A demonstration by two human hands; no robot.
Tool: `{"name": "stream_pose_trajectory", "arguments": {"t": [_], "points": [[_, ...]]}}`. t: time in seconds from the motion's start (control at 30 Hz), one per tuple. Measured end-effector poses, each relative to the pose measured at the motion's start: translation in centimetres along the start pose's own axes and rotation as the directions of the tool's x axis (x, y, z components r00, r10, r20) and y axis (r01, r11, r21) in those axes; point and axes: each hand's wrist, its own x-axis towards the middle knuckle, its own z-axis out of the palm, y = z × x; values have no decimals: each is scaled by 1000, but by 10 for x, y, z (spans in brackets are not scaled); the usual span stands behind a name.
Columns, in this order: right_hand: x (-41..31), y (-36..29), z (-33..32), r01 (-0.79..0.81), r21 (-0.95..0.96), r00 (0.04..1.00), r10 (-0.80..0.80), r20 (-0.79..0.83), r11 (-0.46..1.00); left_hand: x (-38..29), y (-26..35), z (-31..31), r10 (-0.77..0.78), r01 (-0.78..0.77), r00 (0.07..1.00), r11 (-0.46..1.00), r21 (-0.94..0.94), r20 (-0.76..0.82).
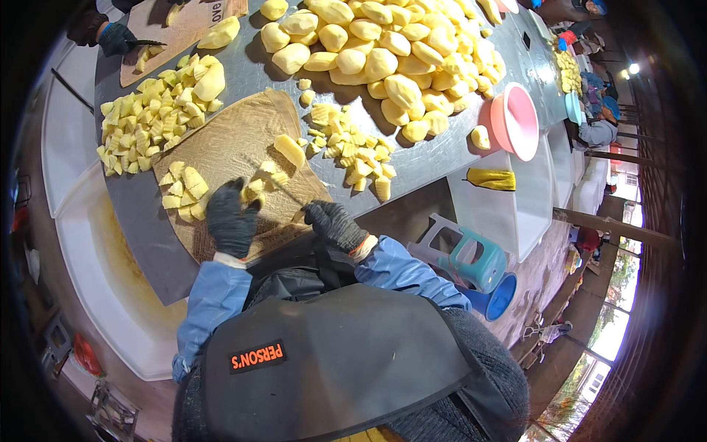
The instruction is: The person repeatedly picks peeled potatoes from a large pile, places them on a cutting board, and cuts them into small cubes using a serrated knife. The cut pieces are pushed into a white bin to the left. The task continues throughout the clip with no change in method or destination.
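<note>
My right hand (337,224), in a dark knit glove, grips a knife (284,190) whose blurred blade points up and left over a brown cloth (232,132). My left hand (232,218), also gloved and slightly blurred, is over the cloth with thumb and fingers apart. Cut potato pieces (257,190) lie right beside its fingertips, below the blade. To its left is a small heap of potato chunks (185,190). A ridged potato slab (290,150) rests near the cloth's right edge.
Peeled potatoes (381,61) are heaped on the metal table (420,157), with cut-potato piles (154,116) (353,143) nearer. A pink basin (516,121) sits at the right edge. A co-worker's gloved hand (116,38) holds a knife at upper left. Stools (478,259) stand right; a white tub (99,265) stands left.
</note>
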Motion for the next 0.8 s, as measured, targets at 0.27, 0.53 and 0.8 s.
{"name": "stream_pose_trajectory", "arguments": {"t": [0.27,0.53,0.8], "points": [[7,4,-53,395,-549,883,-469,7,736,45,-31,29,201,-334,906,881,335,373],[7,-8,-47,-27,-93,998,23,-50,995,82,-31,-25,204,-212,975,972,105,86],[-1,-11,-54,81,-201,986,-108,-129,976,82,17,6,272,-246,883,962,-117,383]]}}
